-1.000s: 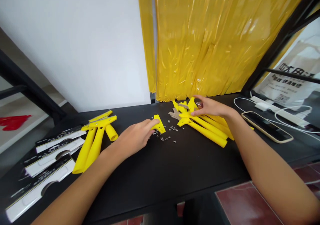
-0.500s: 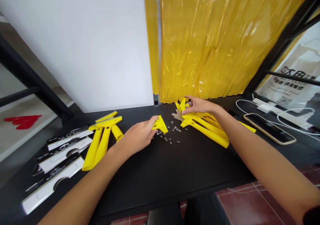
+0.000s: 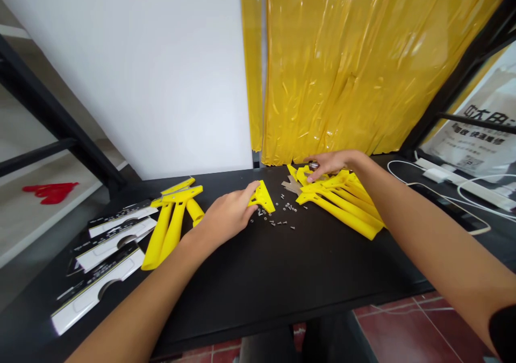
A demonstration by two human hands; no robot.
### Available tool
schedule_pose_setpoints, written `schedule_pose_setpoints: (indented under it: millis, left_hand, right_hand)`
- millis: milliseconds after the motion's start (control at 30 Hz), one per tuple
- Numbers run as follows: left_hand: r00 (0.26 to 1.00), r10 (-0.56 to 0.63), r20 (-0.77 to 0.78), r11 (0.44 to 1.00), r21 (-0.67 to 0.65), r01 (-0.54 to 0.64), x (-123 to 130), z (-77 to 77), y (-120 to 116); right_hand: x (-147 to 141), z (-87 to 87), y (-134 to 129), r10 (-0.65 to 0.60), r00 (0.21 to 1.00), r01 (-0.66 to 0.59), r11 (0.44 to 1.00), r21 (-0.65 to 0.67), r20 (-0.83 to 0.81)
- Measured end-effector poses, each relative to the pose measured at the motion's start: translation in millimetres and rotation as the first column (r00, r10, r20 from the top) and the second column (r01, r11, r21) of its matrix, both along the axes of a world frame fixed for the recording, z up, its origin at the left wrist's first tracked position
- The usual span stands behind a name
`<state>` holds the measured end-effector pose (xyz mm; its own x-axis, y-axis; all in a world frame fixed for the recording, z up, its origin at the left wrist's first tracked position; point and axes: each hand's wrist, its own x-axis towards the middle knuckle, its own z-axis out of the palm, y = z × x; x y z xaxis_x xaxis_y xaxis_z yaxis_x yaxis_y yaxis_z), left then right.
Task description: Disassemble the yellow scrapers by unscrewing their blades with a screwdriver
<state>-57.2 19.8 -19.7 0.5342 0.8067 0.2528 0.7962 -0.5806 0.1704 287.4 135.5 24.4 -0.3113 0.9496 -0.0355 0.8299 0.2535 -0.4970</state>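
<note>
L hand [image 3: 226, 216] part-open on yellow scraper head [image 3: 263, 197], R hand [image 3: 332, 164] curled over yellow scraper pile [image 3: 342, 207], grip unclear

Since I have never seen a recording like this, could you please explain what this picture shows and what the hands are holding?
There is no machine here. These are a person's own two bare hands, filmed by a camera worn on the head, which looks forward and down, so the arms reach in from the bottom. The left hand has its fingers on a yellow plastic scraper head. The right hand is over a pile of yellow scrapers, and something small and metallic shows at its fingers, too small to identify. Loose screws and metal blades lie on the black table. Further left are more yellow scrapers and white-and-black packaging cards.
</note>
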Motion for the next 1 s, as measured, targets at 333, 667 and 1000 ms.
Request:
schedule_pose_setpoints:
  millis: [333,667,1000]
  left_hand:
    - [0.21,0.167,0.963,0.941,-0.22,0.257,26,36.4,-22]
    - [0.575,0.236,0.784,0.868,-0.436,0.238,39,21.1,-32]
    - [0.606,0.779,-0.162,0.604,-0.07,-0.794,-75,47.4,8]
  right_hand:
    - [-112,-2.1,-157,0.182,0.937,-0.066,0.931,0.36,-0.299]
    - [-58,-19.3,-166,-0.137,0.99,0.133,0.883,0.45,-0.023]
    - [63,-39.7,-149,-0.392,0.759,0.191,0.897,0.397,0.52]
